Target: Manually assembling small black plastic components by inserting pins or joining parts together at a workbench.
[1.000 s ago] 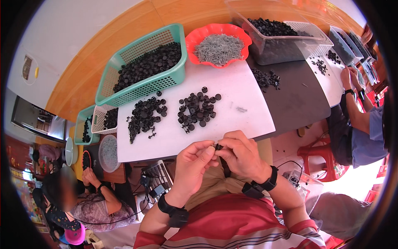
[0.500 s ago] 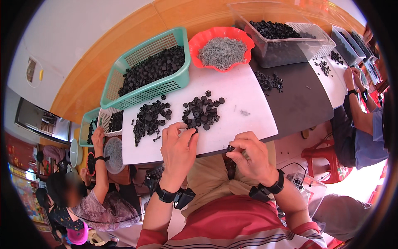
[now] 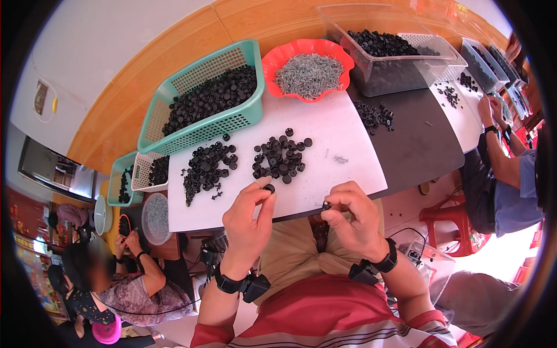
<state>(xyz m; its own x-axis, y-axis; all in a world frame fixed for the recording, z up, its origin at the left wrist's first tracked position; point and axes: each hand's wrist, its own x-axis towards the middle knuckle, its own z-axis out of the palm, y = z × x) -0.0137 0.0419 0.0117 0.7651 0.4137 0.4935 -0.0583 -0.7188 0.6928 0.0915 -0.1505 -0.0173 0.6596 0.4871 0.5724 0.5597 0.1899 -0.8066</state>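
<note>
My left hand (image 3: 249, 217) is closed over the front edge of the white board, a round black cap (image 3: 269, 188) pinched between its thumb and index finger. To its right, my right hand (image 3: 355, 216) grips a small black plastic piece (image 3: 326, 206) with thumb and fingertips; most of that piece is hidden. Just beyond the left hand lies a pile of round black caps (image 3: 284, 158). A second pile, of smaller black plastic parts (image 3: 203, 174), sits to the left of it. Both heaps rest on the white board (image 3: 342, 130).
Behind the piles stand a green basket (image 3: 200, 130) of black parts, a red scalloped bowl (image 3: 342, 72) of screws and a clear bin (image 3: 383, 84) of black parts. A few loose screws (image 3: 341, 159) lie on the board. Co-workers (image 3: 148, 287) sit at left and right.
My left hand has drawn slightly back from the cap pile with the black cap. My right hand stays nearly in place. The co-worker at left has pulled an arm back from the baskets.
</note>
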